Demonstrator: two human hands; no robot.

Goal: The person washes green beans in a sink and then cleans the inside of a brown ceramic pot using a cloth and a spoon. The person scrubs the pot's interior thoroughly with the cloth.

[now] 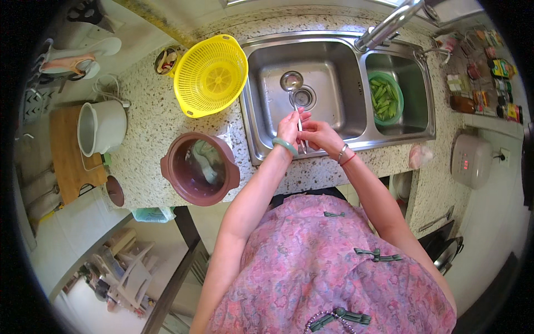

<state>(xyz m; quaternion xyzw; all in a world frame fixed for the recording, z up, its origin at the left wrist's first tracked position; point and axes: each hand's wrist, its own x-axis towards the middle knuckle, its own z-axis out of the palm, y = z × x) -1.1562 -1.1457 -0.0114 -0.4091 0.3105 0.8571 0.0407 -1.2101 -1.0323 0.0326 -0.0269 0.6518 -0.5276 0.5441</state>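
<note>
A metal ladle (292, 82) is over the large sink basin (334, 72), its round bowl pointing away from me near the drain. My left hand (287, 127), with a green bangle at the wrist, is closed around the ladle's handle. My right hand (323, 136) pinches the lower part of the same handle, close beside the left. Both hands are above the sink's near edge. In the smaller basin on the right, a green basket (398, 113) holds cut green vegetables (384, 97).
Left of the sink stands a yellow colander (217, 78), with a brown clay pot (173, 167) nearer me; a pale cloth (204, 161) lies inside it. A white inner pot (111, 128) and a wooden board (64, 145) are farther left. The faucet (392, 25) arches over the sink's back.
</note>
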